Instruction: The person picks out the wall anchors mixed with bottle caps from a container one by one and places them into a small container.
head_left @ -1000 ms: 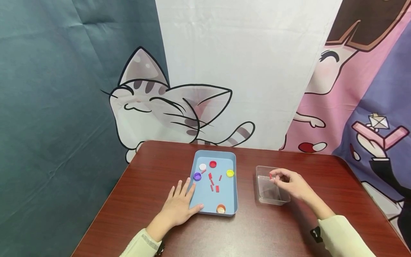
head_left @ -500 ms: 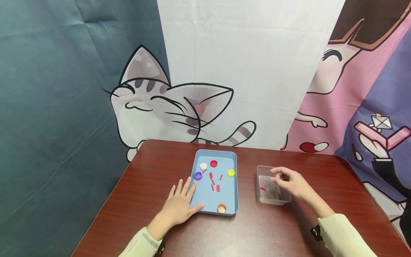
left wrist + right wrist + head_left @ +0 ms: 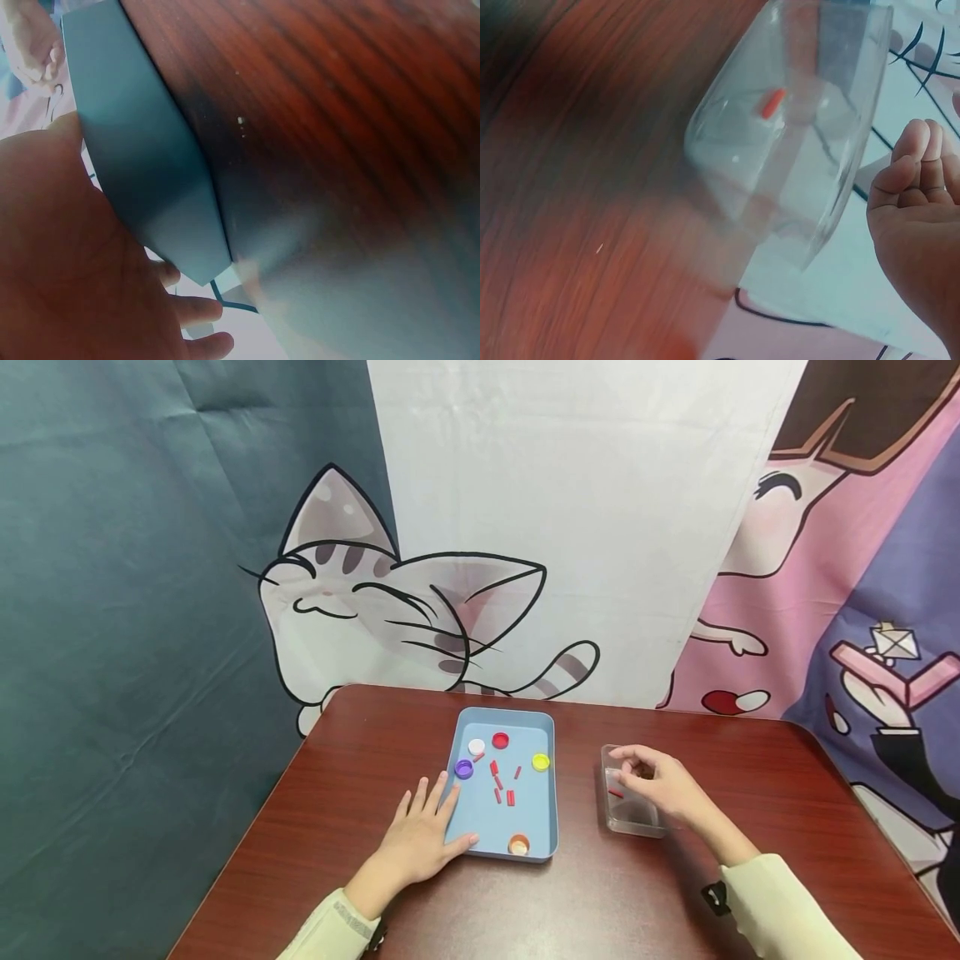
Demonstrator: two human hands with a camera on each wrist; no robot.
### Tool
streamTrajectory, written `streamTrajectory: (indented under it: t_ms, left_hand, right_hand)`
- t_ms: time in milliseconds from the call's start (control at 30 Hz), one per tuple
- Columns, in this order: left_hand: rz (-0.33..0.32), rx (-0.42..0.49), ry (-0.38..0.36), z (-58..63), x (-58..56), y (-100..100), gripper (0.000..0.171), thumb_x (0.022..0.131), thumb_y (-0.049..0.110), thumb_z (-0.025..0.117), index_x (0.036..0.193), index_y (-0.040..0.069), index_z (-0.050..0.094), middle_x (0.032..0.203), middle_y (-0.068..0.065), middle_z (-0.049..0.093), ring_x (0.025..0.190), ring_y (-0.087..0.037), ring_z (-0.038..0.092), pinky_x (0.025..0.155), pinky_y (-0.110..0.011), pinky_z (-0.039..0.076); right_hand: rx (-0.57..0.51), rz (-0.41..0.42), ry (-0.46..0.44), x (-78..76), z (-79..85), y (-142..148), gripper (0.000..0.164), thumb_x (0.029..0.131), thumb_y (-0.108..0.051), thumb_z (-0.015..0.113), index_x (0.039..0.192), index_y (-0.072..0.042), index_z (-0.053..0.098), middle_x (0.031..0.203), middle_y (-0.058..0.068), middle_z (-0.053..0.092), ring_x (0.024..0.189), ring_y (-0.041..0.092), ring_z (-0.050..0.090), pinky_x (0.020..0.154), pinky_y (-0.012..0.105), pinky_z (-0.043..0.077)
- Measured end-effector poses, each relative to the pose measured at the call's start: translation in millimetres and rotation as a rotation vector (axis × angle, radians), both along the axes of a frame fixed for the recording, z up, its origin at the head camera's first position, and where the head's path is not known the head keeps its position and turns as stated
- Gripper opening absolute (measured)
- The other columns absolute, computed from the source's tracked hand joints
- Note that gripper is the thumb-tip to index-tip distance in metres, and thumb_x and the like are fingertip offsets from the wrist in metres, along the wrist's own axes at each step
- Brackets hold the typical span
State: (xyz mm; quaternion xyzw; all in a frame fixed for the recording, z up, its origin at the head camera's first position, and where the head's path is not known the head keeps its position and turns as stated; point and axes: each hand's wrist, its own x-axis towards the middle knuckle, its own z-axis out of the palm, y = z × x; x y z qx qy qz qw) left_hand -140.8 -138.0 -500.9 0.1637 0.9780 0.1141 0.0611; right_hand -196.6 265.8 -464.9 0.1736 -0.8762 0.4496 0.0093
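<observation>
My left hand lies with fingers spread at the left edge of a blue tray; the left wrist view shows its palm beside the tray wall. Several small red sticks lie scattered in the tray's middle. Over the clear plastic box on the right hovers my right hand, fingers loosely bent and nothing between them. One red stick lies inside that box, seen through its wall in the right wrist view. The hand covers the box's far right part in the head view.
Round caps also sit in the tray: white, red, yellow and purple, plus an orange one at the near edge. The brown table ends against a printed cloth backdrop.
The red stick that my right thumb and finger pinched dropped into the clear box. Since then my right hand has shifted left over the box. My left hand has stayed at the tray.
</observation>
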Motion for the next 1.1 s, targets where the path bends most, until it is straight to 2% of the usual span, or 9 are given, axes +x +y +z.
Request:
streamTrajectory:
  t_ms: [267,533,700,933,1100]
  left_hand:
    - [0.007,0.001,0.004,-3.2,-1.0,0.0,0.089,0.096,0.071,0.044,0.162,0.014,0.027,0.170,-0.013,0.013,0.154,-0.044,0.013,0.120,-0.063,0.015]
    - [0.009,0.005,0.005,-5.2,-2.0,-0.2,0.090,0.095,0.073,0.043,0.161,0.014,0.028,0.170,-0.012,0.014,0.153,-0.044,0.014,0.120,-0.062,0.016]
    - [0.009,0.009,0.007,-3.9,-0.9,-0.1,0.089,0.096,0.071,0.045,0.161,0.013,0.029,0.169,-0.012,0.015,0.153,-0.044,0.015,0.120,-0.062,0.017]
    - [0.008,0.015,0.004,-2.5,-0.1,0.4,0.087,0.097,0.069,0.047,0.161,0.012,0.029,0.169,-0.013,0.014,0.153,-0.044,0.015,0.120,-0.063,0.016]
    - [0.007,0.018,0.008,-2.5,0.3,0.4,0.087,0.097,0.068,0.047,0.161,0.012,0.029,0.169,-0.013,0.014,0.153,-0.044,0.015,0.120,-0.063,0.016]
  right_hand:
    - [-0.077,0.086,0.048,-2.2,5.3,-24.4,0.028,0.090,-0.012,0.077,0.117,-0.008,0.068,0.077,0.001,0.059,0.067,0.013,0.056,0.057,0.023,0.047]
    - [-0.037,0.069,0.014,-5.8,4.2,-43.9,0.028,0.091,-0.022,0.078,0.116,-0.013,0.069,0.079,-0.002,0.059,0.073,0.014,0.056,0.063,0.022,0.046]
    - [-0.012,0.072,0.014,-5.8,3.0,-54.7,0.027,0.090,-0.023,0.078,0.115,-0.016,0.070,0.080,-0.004,0.059,0.074,0.011,0.056,0.064,0.022,0.046]
    - [-0.012,0.088,-0.018,-6.4,-3.3,-68.7,0.031,0.089,-0.021,0.078,0.117,-0.008,0.070,0.080,-0.005,0.059,0.073,0.009,0.055,0.062,0.022,0.045]
    - [-0.012,0.108,-0.034,-6.3,-7.5,-76.4,0.028,0.089,-0.019,0.078,0.115,-0.010,0.070,0.080,-0.004,0.059,0.073,0.010,0.055,0.064,0.022,0.045]
